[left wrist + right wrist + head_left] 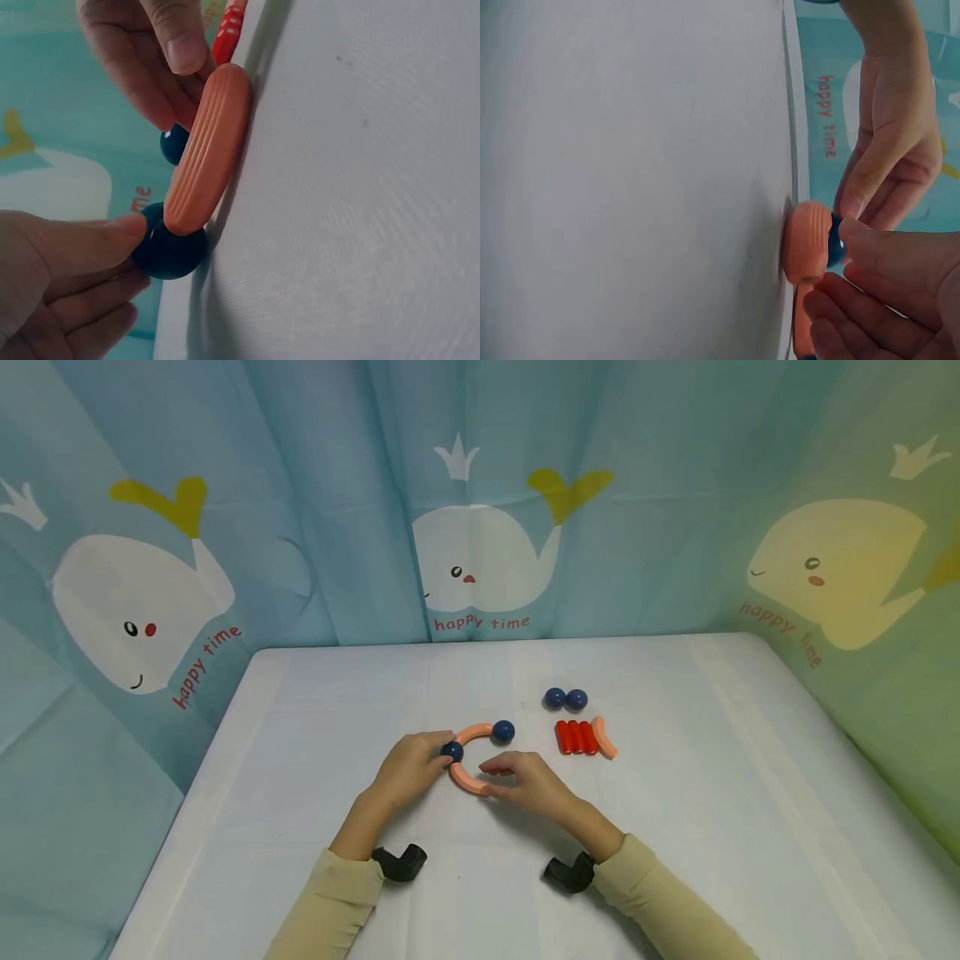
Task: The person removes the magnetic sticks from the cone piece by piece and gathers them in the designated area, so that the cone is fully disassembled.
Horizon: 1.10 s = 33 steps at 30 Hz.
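Note:
My left hand (408, 770) pinches a dark blue ball (171, 251) between thumb and fingers. The ball joins two curved, ribbed orange rods, one reaching back and one toward the front. The back rod (474, 732) has a second blue ball (503, 732) at its far end. The front rod (210, 150) lies low over the white table, its other end bare. My right hand (528, 783) is at that bare end, thumb and fingers spread apart with a gap between them. In the right wrist view the fingertips (821, 304) sit right beside the rod's end.
Two loose blue balls (566, 699) stand side by side farther back on the white table (337, 693). In front of them lie several short red rods (576, 737) in a row, with another curved orange rod (604, 738) beside them. A patterned curtain (345, 568) hangs behind the table.

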### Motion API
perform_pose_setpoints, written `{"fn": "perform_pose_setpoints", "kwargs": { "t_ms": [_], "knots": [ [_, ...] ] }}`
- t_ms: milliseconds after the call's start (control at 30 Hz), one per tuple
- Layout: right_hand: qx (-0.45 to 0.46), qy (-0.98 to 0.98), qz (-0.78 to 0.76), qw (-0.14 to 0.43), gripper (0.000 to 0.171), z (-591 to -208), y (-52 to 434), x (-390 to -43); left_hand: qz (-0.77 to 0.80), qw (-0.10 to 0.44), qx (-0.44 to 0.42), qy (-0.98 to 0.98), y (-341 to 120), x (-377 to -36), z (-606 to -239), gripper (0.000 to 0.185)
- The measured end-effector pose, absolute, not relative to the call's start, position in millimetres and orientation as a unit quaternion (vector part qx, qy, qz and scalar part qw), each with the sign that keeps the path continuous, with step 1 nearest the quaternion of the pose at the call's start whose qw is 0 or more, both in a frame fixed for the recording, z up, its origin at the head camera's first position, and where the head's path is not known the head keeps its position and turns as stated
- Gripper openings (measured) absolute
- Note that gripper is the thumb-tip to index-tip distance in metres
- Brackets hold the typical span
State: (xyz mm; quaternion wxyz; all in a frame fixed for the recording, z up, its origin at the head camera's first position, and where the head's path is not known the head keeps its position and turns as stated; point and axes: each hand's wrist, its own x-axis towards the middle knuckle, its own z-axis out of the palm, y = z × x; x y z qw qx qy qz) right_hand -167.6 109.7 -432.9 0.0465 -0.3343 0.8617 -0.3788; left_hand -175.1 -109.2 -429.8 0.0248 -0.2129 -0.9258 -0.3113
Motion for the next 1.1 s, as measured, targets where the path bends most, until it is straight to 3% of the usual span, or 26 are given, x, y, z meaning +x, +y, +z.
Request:
{"fn": "perform_pose_setpoints", "kwargs": {
  "t_ms": [133, 367, 467, 733, 1100],
  "knots": [
    [-0.353, 0.860, -0.366, 0.045, 0.025, -433.3, 105.8, -166.7, -0.321, 0.019, -0.228, -0.919, -110.4, -175.3, -432.0, 0.036],
    [-0.376, 0.861, -0.342, 0.034, 0.016, -433.7, 103.4, -166.8, -0.276, 0.030, -0.247, -0.928, -109.0, -175.0, -430.5, 0.010],
    [-0.384, 0.862, -0.331, 0.021, 0.014, -433.4, 105.8, -168.4, -0.252, 0.034, -0.249, -0.934, -107.7, -172.7, -427.0, 0.008],
    [-0.389, 0.867, -0.312, 0.015, 0.014, -429.5, 112.7, -174.3, -0.201, 0.035, -0.234, -0.951, -101.1, -166.2, -420.3, 0.026],
    [-0.375, 0.865, -0.331, 0.051, 0.015, -430.2, 118.3, -176.1, -0.193, 0.039, -0.219, -0.956, -95.9, -165.4, -421.1, 0.019]
  ]
}}
